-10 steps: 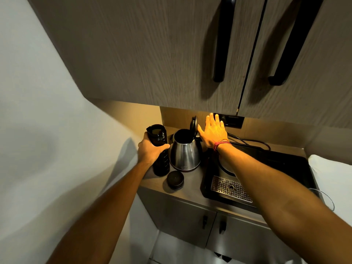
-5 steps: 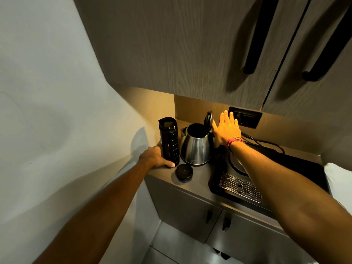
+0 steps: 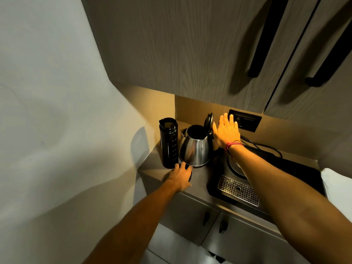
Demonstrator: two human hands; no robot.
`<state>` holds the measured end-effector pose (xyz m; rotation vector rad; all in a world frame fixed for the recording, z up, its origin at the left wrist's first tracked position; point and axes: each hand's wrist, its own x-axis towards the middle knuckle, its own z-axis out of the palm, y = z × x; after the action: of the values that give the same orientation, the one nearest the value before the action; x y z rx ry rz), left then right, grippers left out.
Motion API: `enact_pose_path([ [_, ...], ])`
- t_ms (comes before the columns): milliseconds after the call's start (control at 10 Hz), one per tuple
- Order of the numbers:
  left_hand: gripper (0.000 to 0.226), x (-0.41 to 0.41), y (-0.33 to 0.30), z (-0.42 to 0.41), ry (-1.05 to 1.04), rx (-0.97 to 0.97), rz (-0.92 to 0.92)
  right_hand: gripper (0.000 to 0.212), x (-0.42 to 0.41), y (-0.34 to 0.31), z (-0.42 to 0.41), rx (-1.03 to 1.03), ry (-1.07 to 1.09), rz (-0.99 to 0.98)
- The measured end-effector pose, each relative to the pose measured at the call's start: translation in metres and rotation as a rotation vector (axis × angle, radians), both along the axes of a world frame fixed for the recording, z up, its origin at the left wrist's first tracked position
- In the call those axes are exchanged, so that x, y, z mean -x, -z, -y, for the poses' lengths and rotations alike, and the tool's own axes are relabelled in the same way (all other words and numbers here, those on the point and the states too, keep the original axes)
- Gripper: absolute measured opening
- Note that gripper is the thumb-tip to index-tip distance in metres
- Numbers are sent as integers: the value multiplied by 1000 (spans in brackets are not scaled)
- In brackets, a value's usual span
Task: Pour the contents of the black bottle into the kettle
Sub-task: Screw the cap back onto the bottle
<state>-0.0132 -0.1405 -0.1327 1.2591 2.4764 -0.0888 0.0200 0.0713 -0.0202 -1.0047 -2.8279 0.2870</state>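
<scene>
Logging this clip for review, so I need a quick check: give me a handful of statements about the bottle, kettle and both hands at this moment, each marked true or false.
1. The black bottle stands upright on the counter, uncapped. True.
2. The left hand grips the black bottle. False: it is down on the counter in front of the bottle, over the bottle cap, not holding the bottle.
3. The kettle has its lid flipped open. True.
4. The right hand holds the kettle by its spout. False: it is spread flat beside the raised lid, on the handle side.
5. The bottle stands to the right of the kettle. False: it stands to its left, near the wall.
</scene>
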Motion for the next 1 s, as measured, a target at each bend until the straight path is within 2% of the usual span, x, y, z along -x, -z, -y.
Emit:
enact_pose_path([
  [100,72,-3,-5,-1,138,-98,-139,69,0,0,-2,-21,4,5],
  [200,68,3,-33,-4,266,-295,-214,69,0,-1,-2,-17,2,11],
  [300,64,18,-92,-8,347,-648,-337,69,0,1,-2,-14,8,26],
  [400,65,37,-132,-8,311,-742,-468,69,1,1,-2,-6,9,15],
  [500,69,70,-172,4,58,-625,-531,69,1,0,1,8,5,4],
  [600,68,86,-177,11,-69,-518,-475,69,1,-1,1,12,3,7],
  [800,66,99,-176,11,-125,-438,-360,70,-1,-4,2,17,6,11],
  [1000,63,114,-194,9,-73,-312,-94,70,-2,-6,3,19,2,15],
])
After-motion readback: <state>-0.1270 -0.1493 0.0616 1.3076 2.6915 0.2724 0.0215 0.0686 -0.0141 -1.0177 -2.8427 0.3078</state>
